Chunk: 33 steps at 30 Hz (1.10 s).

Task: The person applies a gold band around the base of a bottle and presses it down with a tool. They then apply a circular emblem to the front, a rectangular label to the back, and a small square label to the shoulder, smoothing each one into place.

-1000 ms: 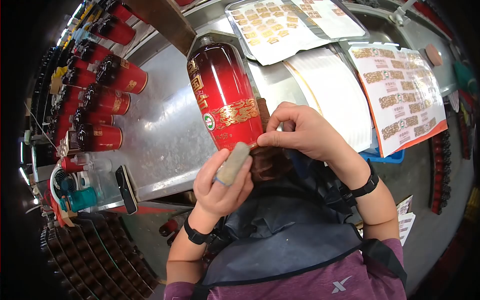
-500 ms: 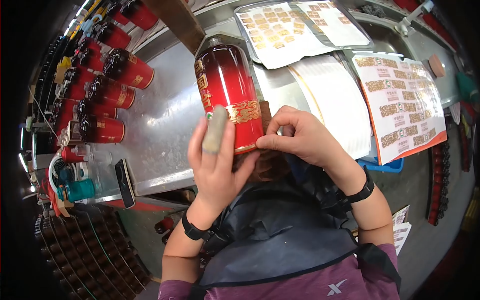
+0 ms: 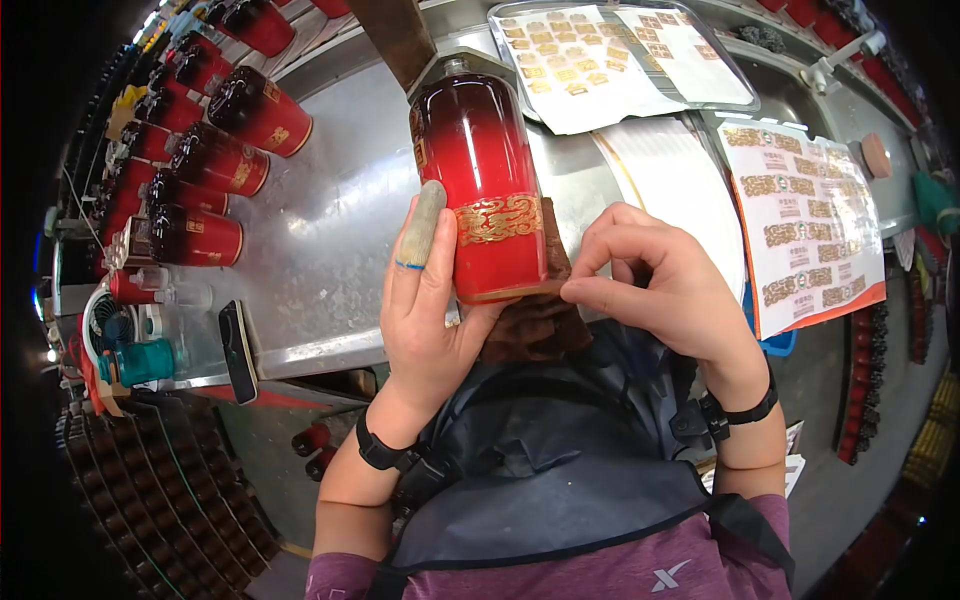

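Note:
A glossy bottle (image 3: 495, 160), dark at the shoulder and red below, leans neck-away in front of me. A gold patterned band (image 3: 500, 218) circles its lower part. My left hand (image 3: 425, 315) grips its left side, thumb at the base; a greyish cover (image 3: 425, 220) sheathes one finger. Just right of the base, my right hand (image 3: 665, 280) is closed in a pinch. A thin gold strip (image 3: 510, 293) runs along the base edge and appears to reach those fingertips. Brown cloth (image 3: 545, 325) lies under the bottle.
Several similar red bottles (image 3: 205, 236) stand at the left of the metal table (image 3: 320, 200). A phone (image 3: 237, 350) lies at its front edge. On the right are a tray (image 3: 730, 75) of gold decals, white sheets (image 3: 690, 200) and a printed decal sheet (image 3: 800, 220).
The bottle has turned, carrying its front lettering left and bringing more of the gold band into view. My right hand has moved right and away from the base.

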Motion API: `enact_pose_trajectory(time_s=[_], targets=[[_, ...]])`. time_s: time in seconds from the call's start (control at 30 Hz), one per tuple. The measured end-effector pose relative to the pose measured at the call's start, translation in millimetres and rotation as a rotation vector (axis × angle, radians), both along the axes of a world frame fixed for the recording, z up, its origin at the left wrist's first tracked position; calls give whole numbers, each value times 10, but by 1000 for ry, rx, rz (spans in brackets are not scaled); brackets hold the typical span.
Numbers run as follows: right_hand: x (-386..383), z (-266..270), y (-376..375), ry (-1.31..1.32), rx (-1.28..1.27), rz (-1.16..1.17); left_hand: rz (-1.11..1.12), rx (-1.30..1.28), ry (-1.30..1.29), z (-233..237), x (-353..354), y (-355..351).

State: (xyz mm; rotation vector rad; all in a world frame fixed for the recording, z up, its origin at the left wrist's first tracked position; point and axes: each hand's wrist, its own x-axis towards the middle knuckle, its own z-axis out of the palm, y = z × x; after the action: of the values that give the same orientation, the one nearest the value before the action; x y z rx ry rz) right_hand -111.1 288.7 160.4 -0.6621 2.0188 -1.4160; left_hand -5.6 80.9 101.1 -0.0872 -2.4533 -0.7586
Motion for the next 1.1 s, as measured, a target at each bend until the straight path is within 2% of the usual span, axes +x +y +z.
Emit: enact_pose_trajectory(time_s=[0.17,0.33,0.43,0.53,1.1], targets=[[22,-11,21,120,-51,0,-6,39,2,-10,-1,-5],[-5,-131,31,57,34,-20,-3,86,6,-21,-10,1],[-10,-254,22,93,-9,-41,-12,75,24,-23,-6,-7],[-11,-258,-7,10,-6,-53,-34,140,22,-37,9,-3],[-46,-292,-133,-34,12,-8,-31,315,-15,-173,60,-18]])
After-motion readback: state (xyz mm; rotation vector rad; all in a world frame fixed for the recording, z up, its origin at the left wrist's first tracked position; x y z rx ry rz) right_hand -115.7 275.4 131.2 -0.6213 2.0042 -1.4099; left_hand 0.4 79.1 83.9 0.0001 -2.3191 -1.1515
